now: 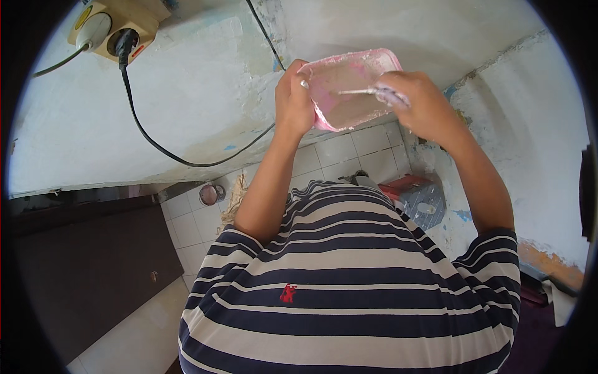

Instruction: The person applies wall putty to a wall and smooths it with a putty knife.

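My left hand point(295, 100) grips the left side of a pink plastic container point(322, 122), thumb over its rim. The container is tilted so its inside faces me, and a pale, paste-like coating covers its inner walls and rim. In my right hand point(413, 100), at the container's right side, is a small tool point(357, 92) with a thin pale shaft pointing left over the inside. Whitish residue marks the fingers around its handle. The tool's exact kind cannot be told. Behind the container rises a patchy painted wall point(205, 93).
A socket block point(149, 32) with plugs and a black cable point(135, 121) hangs at upper left. Below lie a tiled floor point(336, 149), a round cup-like container point(208, 195), a beige cloth point(235, 198) and a grey and red box-like object point(423, 203). A dark panel point(98, 276) stands left.
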`<state>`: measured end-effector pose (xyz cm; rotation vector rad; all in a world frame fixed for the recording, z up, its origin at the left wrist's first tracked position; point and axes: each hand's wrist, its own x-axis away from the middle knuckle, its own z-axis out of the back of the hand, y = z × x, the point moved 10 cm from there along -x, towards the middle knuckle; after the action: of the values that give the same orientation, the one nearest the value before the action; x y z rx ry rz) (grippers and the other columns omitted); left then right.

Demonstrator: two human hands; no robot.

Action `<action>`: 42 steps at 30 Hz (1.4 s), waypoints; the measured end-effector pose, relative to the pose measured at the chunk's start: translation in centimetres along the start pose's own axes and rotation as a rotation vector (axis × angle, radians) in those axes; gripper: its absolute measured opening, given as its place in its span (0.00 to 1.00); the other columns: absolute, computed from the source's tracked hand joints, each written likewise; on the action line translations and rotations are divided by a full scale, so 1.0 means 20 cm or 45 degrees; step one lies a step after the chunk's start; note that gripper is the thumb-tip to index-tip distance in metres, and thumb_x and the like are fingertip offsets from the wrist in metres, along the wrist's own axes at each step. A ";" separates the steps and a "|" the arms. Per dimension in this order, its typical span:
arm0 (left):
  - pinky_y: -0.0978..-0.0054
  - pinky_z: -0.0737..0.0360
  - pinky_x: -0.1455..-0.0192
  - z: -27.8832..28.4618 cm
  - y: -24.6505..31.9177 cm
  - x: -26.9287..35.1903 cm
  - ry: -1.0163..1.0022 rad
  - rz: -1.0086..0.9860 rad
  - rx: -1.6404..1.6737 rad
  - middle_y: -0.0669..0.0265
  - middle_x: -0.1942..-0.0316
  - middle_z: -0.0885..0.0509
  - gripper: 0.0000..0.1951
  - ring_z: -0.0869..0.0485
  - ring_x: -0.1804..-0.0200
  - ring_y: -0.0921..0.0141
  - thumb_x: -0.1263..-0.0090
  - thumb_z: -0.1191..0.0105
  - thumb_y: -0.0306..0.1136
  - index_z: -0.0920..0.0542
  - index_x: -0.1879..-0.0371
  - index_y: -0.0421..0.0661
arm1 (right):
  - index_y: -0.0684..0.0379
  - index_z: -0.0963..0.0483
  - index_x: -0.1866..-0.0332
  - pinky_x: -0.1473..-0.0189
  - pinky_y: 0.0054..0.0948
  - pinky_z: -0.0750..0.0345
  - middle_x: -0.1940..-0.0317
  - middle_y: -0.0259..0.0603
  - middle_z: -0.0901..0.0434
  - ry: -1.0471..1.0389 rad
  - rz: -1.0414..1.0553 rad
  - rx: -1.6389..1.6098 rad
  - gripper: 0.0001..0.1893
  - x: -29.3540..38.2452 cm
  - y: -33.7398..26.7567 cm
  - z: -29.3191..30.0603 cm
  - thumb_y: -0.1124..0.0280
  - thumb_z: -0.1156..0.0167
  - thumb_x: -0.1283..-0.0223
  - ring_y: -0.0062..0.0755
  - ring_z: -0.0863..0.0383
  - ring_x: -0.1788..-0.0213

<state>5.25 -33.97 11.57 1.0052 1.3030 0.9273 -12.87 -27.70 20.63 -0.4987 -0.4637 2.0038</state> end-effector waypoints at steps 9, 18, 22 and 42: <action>0.67 0.27 0.60 -0.07 0.08 -0.04 -0.014 0.095 -0.019 0.61 0.74 0.23 0.22 0.26 0.66 0.68 0.26 0.55 0.49 0.22 0.65 0.38 | 0.63 0.20 0.51 0.56 0.44 0.22 0.60 0.53 0.16 0.223 0.121 -0.099 0.10 -0.07 0.08 0.08 0.81 0.39 0.37 0.57 0.18 0.60; 0.61 0.24 0.61 -0.16 0.12 -0.02 0.102 0.088 -0.243 0.53 0.75 0.20 0.15 0.21 0.70 0.59 0.32 0.49 0.42 0.21 0.66 0.40 | 0.63 0.20 0.54 0.56 0.40 0.19 0.59 0.52 0.16 0.299 -0.062 -0.153 0.10 0.11 0.23 0.11 0.84 0.40 0.38 0.56 0.15 0.59; 0.60 0.22 0.59 -0.28 0.20 -0.01 0.097 -0.004 -0.290 0.51 0.70 0.18 0.14 0.18 0.66 0.54 0.37 0.45 0.40 0.19 0.64 0.40 | 0.63 0.19 0.53 0.53 0.39 0.18 0.54 0.49 0.14 0.522 0.199 -0.232 0.14 0.19 0.30 0.17 0.87 0.42 0.42 0.54 0.13 0.55; 0.65 0.23 0.58 -0.89 0.22 0.13 0.176 -0.361 -0.157 0.55 0.66 0.17 0.32 0.18 0.62 0.63 0.29 0.50 0.61 0.18 0.58 0.35 | 0.61 0.19 0.53 0.44 0.43 0.18 0.48 0.43 0.16 0.441 0.179 -0.090 0.18 0.62 0.68 0.40 0.88 0.41 0.49 0.51 0.18 0.40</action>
<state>-12.34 -28.95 14.88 0.6497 1.4419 0.8581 -32.39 -23.68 18.41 -0.9257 -0.2915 1.9840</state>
